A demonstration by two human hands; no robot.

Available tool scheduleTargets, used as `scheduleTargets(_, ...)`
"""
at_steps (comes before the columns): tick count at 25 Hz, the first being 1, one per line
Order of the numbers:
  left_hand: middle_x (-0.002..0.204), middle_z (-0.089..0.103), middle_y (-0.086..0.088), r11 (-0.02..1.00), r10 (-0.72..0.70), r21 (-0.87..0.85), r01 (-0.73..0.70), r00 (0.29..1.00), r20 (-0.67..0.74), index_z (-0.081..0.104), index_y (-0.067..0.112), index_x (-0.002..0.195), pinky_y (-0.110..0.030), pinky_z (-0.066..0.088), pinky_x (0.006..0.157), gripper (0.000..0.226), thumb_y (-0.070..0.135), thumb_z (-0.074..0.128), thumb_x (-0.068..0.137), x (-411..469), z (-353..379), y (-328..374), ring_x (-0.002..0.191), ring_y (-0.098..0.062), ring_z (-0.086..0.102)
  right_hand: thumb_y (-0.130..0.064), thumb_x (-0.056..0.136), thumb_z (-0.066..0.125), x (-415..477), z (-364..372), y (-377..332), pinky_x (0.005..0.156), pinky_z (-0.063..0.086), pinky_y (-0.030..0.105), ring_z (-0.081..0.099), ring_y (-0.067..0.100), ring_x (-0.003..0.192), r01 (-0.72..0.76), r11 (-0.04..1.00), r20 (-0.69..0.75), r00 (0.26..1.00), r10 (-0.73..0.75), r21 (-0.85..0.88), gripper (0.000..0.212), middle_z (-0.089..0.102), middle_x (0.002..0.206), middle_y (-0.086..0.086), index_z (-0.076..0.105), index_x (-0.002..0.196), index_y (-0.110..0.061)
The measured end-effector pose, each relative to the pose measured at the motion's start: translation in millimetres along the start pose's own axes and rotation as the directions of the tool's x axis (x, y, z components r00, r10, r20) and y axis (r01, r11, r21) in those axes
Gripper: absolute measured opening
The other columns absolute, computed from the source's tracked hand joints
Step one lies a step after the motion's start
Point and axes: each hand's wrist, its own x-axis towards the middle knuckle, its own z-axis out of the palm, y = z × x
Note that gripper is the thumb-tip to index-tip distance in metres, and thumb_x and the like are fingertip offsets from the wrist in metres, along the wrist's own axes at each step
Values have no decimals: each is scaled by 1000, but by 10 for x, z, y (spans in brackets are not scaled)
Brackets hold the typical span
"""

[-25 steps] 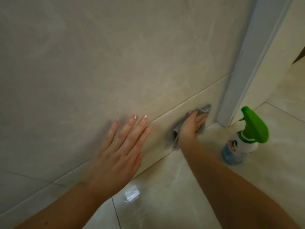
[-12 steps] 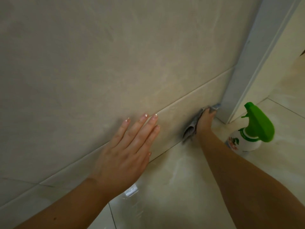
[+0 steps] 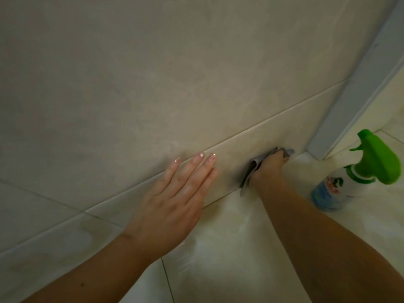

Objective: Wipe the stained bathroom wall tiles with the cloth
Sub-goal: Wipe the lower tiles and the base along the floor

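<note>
Beige wall tiles (image 3: 153, 84) fill most of the view, with a narrow skirting tile (image 3: 273, 136) along the bottom. My right hand (image 3: 270, 169) presses a grey cloth (image 3: 251, 171) against the skirting tile just above the floor, near the corner; the hand covers most of the cloth. My left hand (image 3: 177, 193) lies flat on the wall with fingers spread, across the joint between the large tile and the skirting tile, to the left of the cloth. It holds nothing.
A white spray bottle (image 3: 341, 184) with a green trigger head stands on the glossy floor tiles (image 3: 229, 248) right of my right forearm. A grey door frame (image 3: 354, 92) rises at the corner on the right.
My right hand has slid the cloth back left a little along the skirting tile after reaching the corner. My left hand stays flat on the wall.
</note>
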Motion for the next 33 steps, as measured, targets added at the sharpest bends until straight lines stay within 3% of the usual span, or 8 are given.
scheduleTargets(4, 162, 20, -15, 1000, -17, 22, 16, 1000, 22, 28, 3, 152, -49, 13, 122, 72, 23, 58, 90, -242, -78, -64, 150, -31, 18, -47, 100, 22, -460, 136, -46, 110, 36, 49, 48, 30, 130, -174, 960, 172, 975, 137, 222, 57, 50, 144, 7, 41, 146, -18)
scheduleTargets(7, 162, 20, -16, 998, -33, 47, 31, 998, 46, 28, 1, 152, -51, 18, 120, 74, 25, 60, 89, -442, -124, -112, 150, -32, 18, -46, 96, 29, -562, 249, -245, 106, 39, 47, 56, 27, 121, -151, 944, 111, 986, 123, 294, 53, 61, 131, 4, 55, 134, -21)
scheduleTargets(10, 162, 22, -15, 997, -62, 41, 60, 997, 52, 30, 2, 152, -51, 18, 120, 72, 25, 59, 90, -602, -203, -171, 150, -31, 19, -66, 81, 26, -737, 464, -603, 116, 22, 52, 28, 21, 144, -70, 973, 28, 997, 65, 221, 80, 24, 160, -3, 19, 153, -33)
scheduleTargets(13, 161, 22, -15, 995, -82, 54, 79, 995, 61, 31, 2, 151, -52, 20, 119, 68, 26, 54, 91, -767, -280, -237, 149, -32, 21, -52, 100, 20, -829, 525, -688, 122, 4, 43, 6, 18, 150, 176, 983, -159, 973, -167, 51, 62, 2, 163, -2, 4, 155, -28)
scheduleTargets(17, 162, 21, -15, 992, -120, 53, 116, 989, 81, 31, 2, 151, -52, 19, 119, 67, 28, 51, 93, -1014, -332, -253, 149, -31, 22, -49, 101, 21, -1055, 463, -221, 121, 7, 43, 10, 20, 149, 66, 997, -155, 985, -72, -43, 62, 6, 163, 0, 5, 155, -25)
scheduleTargets(21, 161, 23, -14, 988, -152, 46, 149, 986, 72, 32, 3, 151, -52, 22, 118, 66, 28, 50, 93, -1135, -428, -210, 149, -31, 23, -65, 81, 13, -1300, 475, 128, 121, 13, 48, 8, 24, 150, -4, 990, 124, 992, 22, -139, 84, 2, 164, 1, 4, 156, -28)
scheduleTargets(29, 161, 23, -13, 973, -223, 64, 220, 973, 58, 33, 3, 150, -52, 21, 119, 60, 29, 42, 97, -1402, -624, -355, 149, -30, 22, -37, 105, 23, -1815, 769, -70, 121, -3, 38, -1, 24, 150, 279, 936, -56, 953, -297, -213, 58, -3, 164, 5, 1, 155, -16)
scheduleTargets(33, 161, 24, -14, 969, -240, 85, 233, 966, 92, 36, 2, 149, -53, 22, 118, 60, 29, 41, 96, -1650, -634, -444, 149, -31, 23, -48, 100, 20, -1681, 644, 186, 122, 3, 42, 6, 25, 150, 83, 983, -1, 996, -84, -162, 65, 3, 163, 7, 7, 155, -17)
